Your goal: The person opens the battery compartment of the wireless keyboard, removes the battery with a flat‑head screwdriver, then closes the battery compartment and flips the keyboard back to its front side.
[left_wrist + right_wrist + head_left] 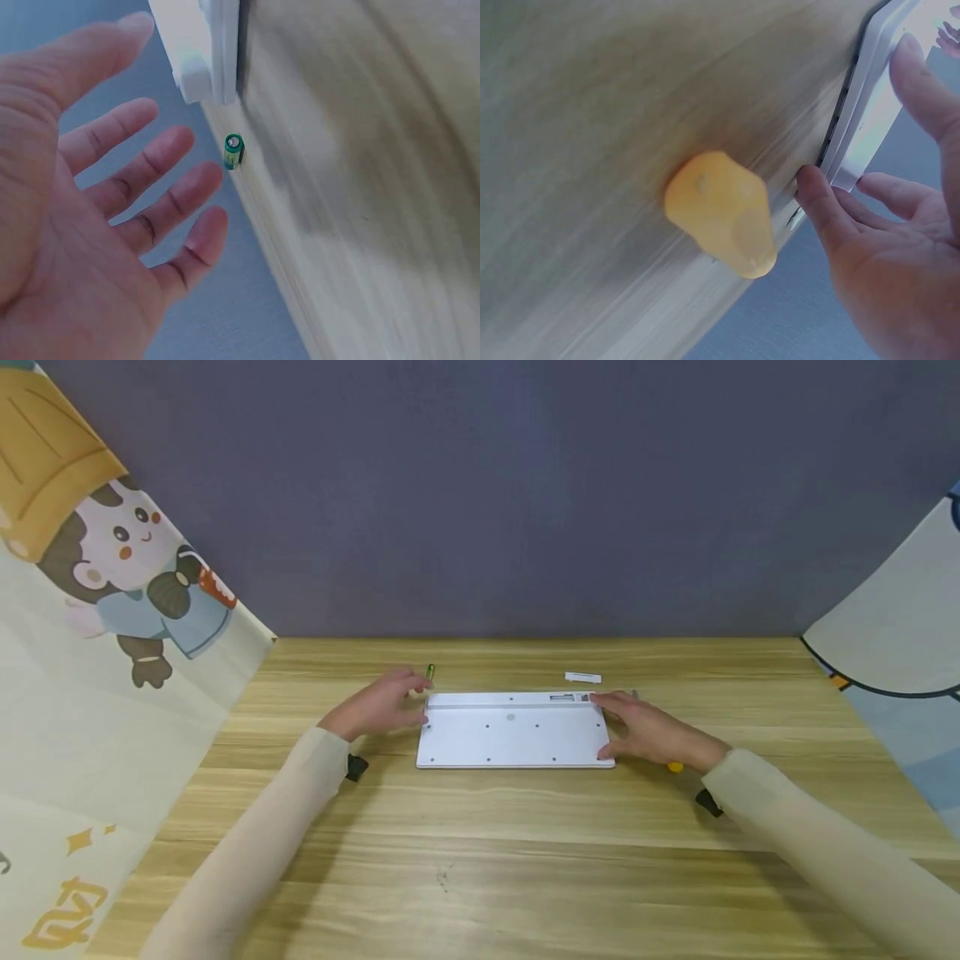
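A white keyboard (512,739) lies face down on the table, small screws dotting its back. The battery compartment (570,697) near its top right corner is uncovered. My right hand (651,731) holds the keyboard's right end, thumb at the near corner and fingers at the far corner. Beside the left end is my left hand (384,703); its fingers (161,150) are spread and relaxed in the left wrist view, apart from the keyboard. A green battery (233,152) lies past the far left corner. Behind the compartment rests a small white cover (582,677).
A yellow-orange handle (724,214) lies on the table by my right wrist, its other end hidden in that view. A wooden table (465,860) spans the scene, with a dark wall (525,502) behind and printed cloths at both sides.
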Tool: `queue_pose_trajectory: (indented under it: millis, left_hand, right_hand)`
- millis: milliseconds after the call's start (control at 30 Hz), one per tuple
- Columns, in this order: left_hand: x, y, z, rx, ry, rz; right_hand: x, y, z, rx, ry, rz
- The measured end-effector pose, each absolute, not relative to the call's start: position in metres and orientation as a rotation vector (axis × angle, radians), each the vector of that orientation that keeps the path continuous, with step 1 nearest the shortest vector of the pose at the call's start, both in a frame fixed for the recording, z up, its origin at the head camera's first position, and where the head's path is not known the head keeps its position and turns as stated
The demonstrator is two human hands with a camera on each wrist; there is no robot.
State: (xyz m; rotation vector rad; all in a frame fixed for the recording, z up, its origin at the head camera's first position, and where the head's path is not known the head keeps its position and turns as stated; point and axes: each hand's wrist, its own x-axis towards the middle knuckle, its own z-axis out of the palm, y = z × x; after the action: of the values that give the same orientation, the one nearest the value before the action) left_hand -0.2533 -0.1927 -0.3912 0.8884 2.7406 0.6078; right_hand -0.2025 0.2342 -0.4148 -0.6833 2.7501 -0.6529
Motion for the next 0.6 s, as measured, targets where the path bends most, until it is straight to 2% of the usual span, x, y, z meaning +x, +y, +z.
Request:
queue_pose_trajectory:
  millis: [600]
  left_hand:
    - [-0.237,-0.198,-0.407,0.910,2.722,0.486]
  right_hand:
    - [-0.203,0.234,-0.413,-0.691,2.745,-0.667]
